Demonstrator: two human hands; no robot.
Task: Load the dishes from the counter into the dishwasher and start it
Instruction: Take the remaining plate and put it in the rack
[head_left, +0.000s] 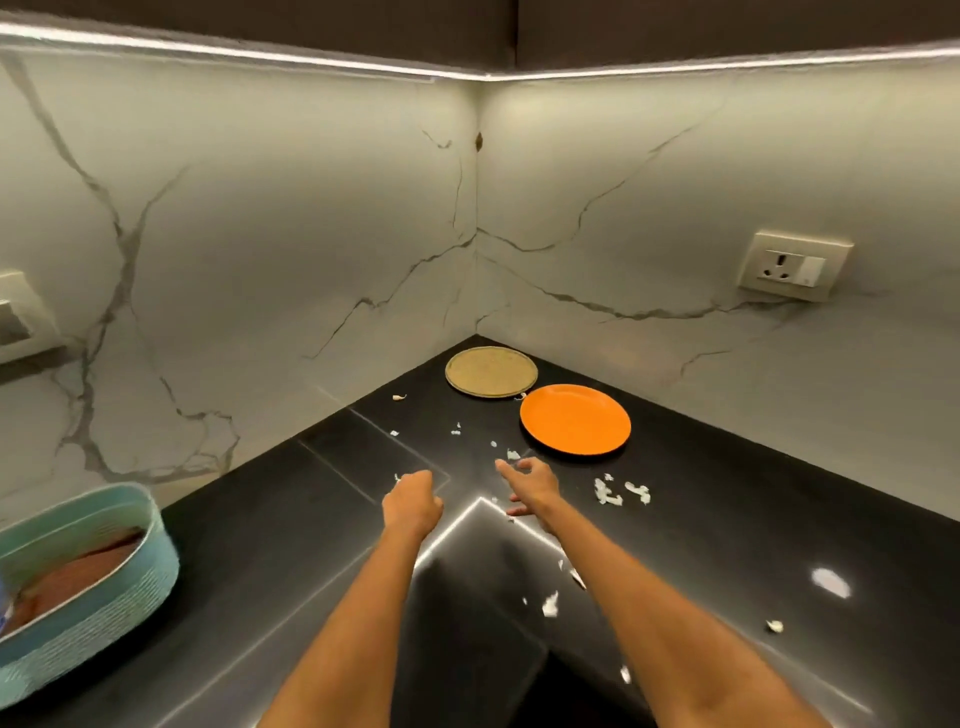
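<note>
An orange plate (575, 419) lies flat on the black counter (727, 493) near the corner. Behind it, closer to the walls, lies a round tan woven mat or plate (491, 371). My right hand (530, 486) reaches over the counter just in front of the orange plate, its fingers stretched out and holding nothing. My left hand (413, 501) hovers to its left with the fingers curled; a small white scrap shows at its far edge, and I cannot tell whether it is held. White peel-like scraps (608, 491) are scattered around both hands.
A light-blue woven basket (130, 587) with something brown inside stands at the left counter edge. Marble walls meet in a corner behind the plates. A wall socket (795, 266) sits on the right wall. More white scraps (831, 582) lie at the front right.
</note>
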